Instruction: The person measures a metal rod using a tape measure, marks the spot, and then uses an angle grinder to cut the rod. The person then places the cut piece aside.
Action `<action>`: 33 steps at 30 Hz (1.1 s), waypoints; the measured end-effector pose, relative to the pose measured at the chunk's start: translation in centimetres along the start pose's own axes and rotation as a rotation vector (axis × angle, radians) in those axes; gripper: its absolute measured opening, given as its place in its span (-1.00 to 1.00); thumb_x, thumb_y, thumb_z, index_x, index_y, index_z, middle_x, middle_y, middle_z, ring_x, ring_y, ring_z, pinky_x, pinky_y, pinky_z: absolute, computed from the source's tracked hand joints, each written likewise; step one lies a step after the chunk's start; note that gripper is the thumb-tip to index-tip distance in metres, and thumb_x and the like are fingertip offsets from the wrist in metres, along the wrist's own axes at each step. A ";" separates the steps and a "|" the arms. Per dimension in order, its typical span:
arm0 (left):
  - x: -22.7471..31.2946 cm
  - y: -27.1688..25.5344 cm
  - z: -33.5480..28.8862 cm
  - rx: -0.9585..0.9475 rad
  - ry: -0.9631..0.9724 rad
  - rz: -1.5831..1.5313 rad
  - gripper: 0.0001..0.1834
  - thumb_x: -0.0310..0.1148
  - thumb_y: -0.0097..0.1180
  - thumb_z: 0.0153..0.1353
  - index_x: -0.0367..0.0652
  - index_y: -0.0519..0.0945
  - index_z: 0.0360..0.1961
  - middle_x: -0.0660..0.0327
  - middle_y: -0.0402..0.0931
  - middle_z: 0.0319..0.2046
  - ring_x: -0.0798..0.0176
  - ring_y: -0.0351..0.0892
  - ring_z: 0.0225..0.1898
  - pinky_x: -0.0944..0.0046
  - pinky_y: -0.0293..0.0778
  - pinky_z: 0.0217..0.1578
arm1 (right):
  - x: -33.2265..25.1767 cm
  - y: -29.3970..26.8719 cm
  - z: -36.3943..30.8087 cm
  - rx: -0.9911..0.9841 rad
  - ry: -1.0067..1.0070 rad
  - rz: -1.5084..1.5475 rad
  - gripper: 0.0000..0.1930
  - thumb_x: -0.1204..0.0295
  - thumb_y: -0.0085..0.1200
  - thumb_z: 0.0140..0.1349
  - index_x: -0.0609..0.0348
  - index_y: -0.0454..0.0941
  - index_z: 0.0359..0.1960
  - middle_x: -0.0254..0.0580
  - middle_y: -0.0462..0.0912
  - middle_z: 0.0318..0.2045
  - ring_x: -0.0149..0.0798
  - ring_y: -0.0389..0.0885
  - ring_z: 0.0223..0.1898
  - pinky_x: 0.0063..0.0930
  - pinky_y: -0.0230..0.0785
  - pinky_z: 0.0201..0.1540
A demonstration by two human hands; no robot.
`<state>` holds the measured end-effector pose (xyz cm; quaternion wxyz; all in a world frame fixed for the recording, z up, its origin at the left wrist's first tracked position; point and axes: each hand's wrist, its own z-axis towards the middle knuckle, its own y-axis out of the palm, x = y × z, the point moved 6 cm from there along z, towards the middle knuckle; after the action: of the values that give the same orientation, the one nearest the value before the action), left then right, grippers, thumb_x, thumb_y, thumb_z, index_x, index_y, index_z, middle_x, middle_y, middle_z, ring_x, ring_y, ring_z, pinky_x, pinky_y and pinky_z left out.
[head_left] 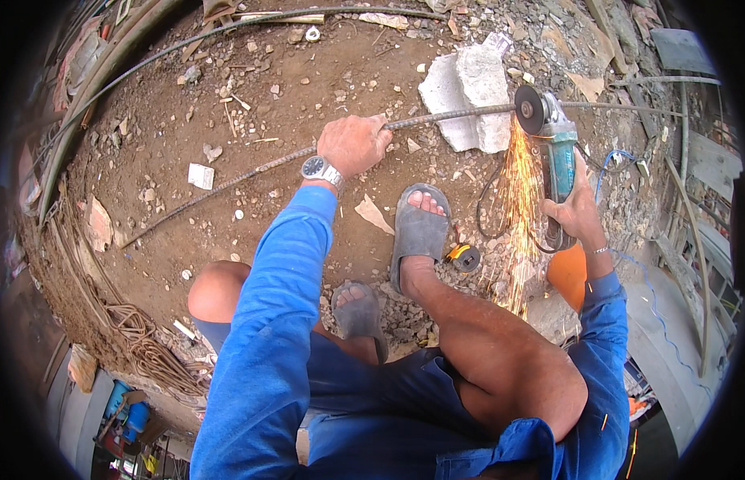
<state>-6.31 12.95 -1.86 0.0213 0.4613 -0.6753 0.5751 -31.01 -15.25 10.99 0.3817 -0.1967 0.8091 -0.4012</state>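
My left hand [352, 146] is closed round a long ribbed steel rebar [284, 161] that runs across the dirt. In my right hand [577, 210] is a teal angle grinder [561, 160], gripped by its body. Its dark disc [530, 110] meets the rebar just right of a broken concrete chunk [468, 92], over which the bar passes. A stream of orange sparks [518, 184] sprays from the contact down toward the ground beside my right foot. Whether the bar is cut through there cannot be made out.
A yellow and black tape measure [464, 257] lies beside my right sandal [421, 228]. The grinder's dark cord [482, 210] loops near it. Coiled rope [160, 346] and blue buckets [136, 418] are at lower left. Loose stones, bent bars and a blue wire [656, 300] lie around.
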 end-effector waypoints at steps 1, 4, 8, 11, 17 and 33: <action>0.0 0.0 0.1 -0.010 -0.007 -0.001 -0.69 -0.09 0.00 0.33 -0.07 0.62 -0.17 -0.05 0.67 -0.37 -0.20 0.66 -0.28 -0.17 0.54 -0.23 | -0.2 -0.1 0.0 -0.005 -0.009 -0.011 0.12 0.37 0.29 -0.20 0.37 -0.06 0.47 0.21 0.51 0.14 0.07 0.53 0.16 -0.26 0.35 0.25; -0.1 0.1 0.2 -0.032 -0.024 -0.001 -0.68 -0.08 0.00 0.32 -0.07 0.63 -0.18 -0.05 0.67 -0.37 -0.20 0.66 -0.27 -0.17 0.54 -0.22 | 0.1 -0.1 -0.1 0.010 0.002 -0.029 0.13 0.36 0.29 -0.21 0.37 -0.05 0.47 0.22 0.51 0.13 0.09 0.53 0.15 -0.25 0.36 0.24; -0.2 0.1 0.3 -0.024 -0.028 -0.006 -0.68 -0.08 -0.01 0.32 -0.07 0.64 -0.19 -0.05 0.67 -0.36 -0.20 0.66 -0.26 -0.16 0.54 -0.21 | 0.0 0.0 -0.2 -0.016 0.025 0.062 0.13 0.37 0.29 -0.21 0.37 -0.05 0.47 0.18 0.53 0.11 0.04 0.56 0.10 -0.26 0.38 0.22; -0.2 0.1 0.5 -0.044 -0.037 -0.010 -0.68 -0.09 -0.02 0.32 -0.06 0.64 -0.18 -0.04 0.67 -0.36 -0.20 0.66 -0.26 -0.16 0.54 -0.20 | 0.3 -0.1 -0.3 0.007 0.018 0.004 0.12 0.38 0.28 -0.20 0.38 -0.06 0.47 0.14 0.53 0.09 -0.01 0.57 0.08 -0.27 0.39 0.20; -0.4 0.2 0.7 -0.089 -0.048 -0.025 -0.67 -0.09 -0.04 0.32 -0.06 0.65 -0.18 -0.04 0.67 -0.32 -0.19 0.66 -0.22 -0.15 0.54 -0.15 | -0.6 -0.2 -0.5 0.000 0.031 -0.002 0.10 0.42 0.26 -0.19 0.39 -0.05 0.47 0.15 0.53 0.10 -0.01 0.57 0.09 -0.28 0.40 0.19; -0.7 0.4 0.9 -0.097 -0.047 -0.035 -0.66 -0.08 -0.03 0.32 -0.07 0.66 -0.20 -0.03 0.68 -0.29 -0.18 0.65 -0.19 -0.13 0.55 -0.13 | -0.5 -0.1 -0.3 -0.017 0.082 -0.006 0.11 0.41 0.28 -0.20 0.35 -0.07 0.47 0.14 0.53 0.10 0.01 0.58 0.05 -0.26 0.42 0.17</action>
<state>-5.68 12.69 -2.84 0.0378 0.4849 -0.6945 0.5302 -30.91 -14.87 11.36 0.3454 -0.1860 0.8268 -0.4031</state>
